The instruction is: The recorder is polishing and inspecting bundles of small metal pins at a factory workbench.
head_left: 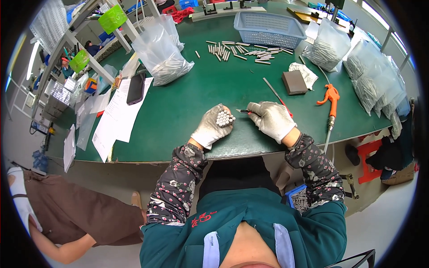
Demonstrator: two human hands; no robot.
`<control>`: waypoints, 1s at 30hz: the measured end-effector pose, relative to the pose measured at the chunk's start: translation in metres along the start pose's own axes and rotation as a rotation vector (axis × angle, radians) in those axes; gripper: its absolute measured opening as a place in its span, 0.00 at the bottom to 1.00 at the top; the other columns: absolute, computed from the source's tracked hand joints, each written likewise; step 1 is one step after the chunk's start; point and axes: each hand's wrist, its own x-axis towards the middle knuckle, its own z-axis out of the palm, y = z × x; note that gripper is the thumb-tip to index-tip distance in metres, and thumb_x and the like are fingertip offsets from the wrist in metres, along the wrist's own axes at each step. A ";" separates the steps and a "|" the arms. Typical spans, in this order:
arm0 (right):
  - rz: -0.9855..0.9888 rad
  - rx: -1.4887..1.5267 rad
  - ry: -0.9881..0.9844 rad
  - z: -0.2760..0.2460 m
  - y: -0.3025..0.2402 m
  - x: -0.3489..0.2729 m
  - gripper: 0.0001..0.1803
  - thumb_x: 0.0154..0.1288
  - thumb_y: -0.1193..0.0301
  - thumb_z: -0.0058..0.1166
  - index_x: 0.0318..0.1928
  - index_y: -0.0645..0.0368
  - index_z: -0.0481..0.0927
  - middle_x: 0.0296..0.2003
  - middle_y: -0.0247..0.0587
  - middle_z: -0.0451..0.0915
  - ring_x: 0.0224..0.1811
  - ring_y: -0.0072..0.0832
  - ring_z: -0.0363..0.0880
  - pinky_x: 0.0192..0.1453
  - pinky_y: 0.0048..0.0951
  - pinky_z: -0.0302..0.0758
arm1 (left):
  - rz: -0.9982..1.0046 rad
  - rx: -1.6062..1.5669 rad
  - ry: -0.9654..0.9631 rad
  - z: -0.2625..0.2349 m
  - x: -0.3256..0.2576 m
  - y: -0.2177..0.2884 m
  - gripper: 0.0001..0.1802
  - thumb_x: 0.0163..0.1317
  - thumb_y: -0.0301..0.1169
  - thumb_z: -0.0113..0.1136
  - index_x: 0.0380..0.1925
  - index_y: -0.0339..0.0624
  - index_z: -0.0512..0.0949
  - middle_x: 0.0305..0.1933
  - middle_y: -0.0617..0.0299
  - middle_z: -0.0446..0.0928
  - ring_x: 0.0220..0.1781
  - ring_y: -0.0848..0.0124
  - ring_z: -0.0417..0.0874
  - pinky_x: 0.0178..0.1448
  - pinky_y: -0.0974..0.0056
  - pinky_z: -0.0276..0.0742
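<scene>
My left hand [211, 127], in a pale work glove, is closed round a bundle of short metal rods [225, 119] with their bright round ends facing up. My gloved right hand [272, 119] grips a small pointed tool [244, 111] with a dark, partly red body. Its thin tip points left toward the bundle, apart from it; most of the tool is hidden in the fist. Just beyond the right hand lies a slim file [277, 94] with a red handle. Several loose metal rods [225, 50] are scattered farther back on the green table [214, 89].
A blue plastic basket [268, 32] stands at the back. Bags of rods [167, 67] sit left and more bags [373, 78] right. A brown block [294, 83], a white cloth [305, 73] and an orange air gun [331, 100] lie right. Left are a phone [136, 88] and papers [117, 118]; another person [89, 210] stands there.
</scene>
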 end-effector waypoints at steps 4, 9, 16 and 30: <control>-0.039 -0.039 0.015 0.007 0.002 -0.006 0.08 0.56 0.67 0.52 0.36 0.56 0.78 0.23 0.42 0.75 0.29 0.40 0.75 0.33 0.39 0.71 | 0.014 0.041 0.011 -0.001 0.002 -0.004 0.18 0.42 0.19 0.63 0.34 0.41 0.69 0.30 0.66 0.72 0.33 0.79 0.74 0.40 0.73 0.73; -0.033 -0.055 0.029 0.008 0.002 -0.008 0.08 0.56 0.67 0.52 0.35 0.56 0.78 0.23 0.42 0.75 0.29 0.40 0.75 0.33 0.40 0.70 | -0.014 0.002 0.009 0.001 0.001 0.000 0.19 0.42 0.18 0.63 0.35 0.42 0.68 0.30 0.68 0.73 0.34 0.80 0.74 0.40 0.74 0.72; 0.065 0.073 -0.052 0.003 -0.006 -0.015 0.10 0.57 0.66 0.50 0.36 0.56 0.79 0.26 0.45 0.78 0.30 0.42 0.77 0.34 0.38 0.73 | -0.002 -0.008 0.024 0.001 0.005 -0.007 0.18 0.42 0.20 0.63 0.34 0.42 0.69 0.31 0.67 0.74 0.34 0.80 0.75 0.40 0.73 0.73; 0.117 0.248 -0.044 0.006 -0.014 -0.017 0.13 0.59 0.61 0.47 0.38 0.54 0.80 0.29 0.47 0.79 0.32 0.44 0.77 0.37 0.39 0.74 | -0.035 0.046 0.044 0.002 0.005 -0.002 0.21 0.43 0.16 0.63 0.38 0.41 0.68 0.31 0.68 0.73 0.33 0.80 0.73 0.41 0.75 0.72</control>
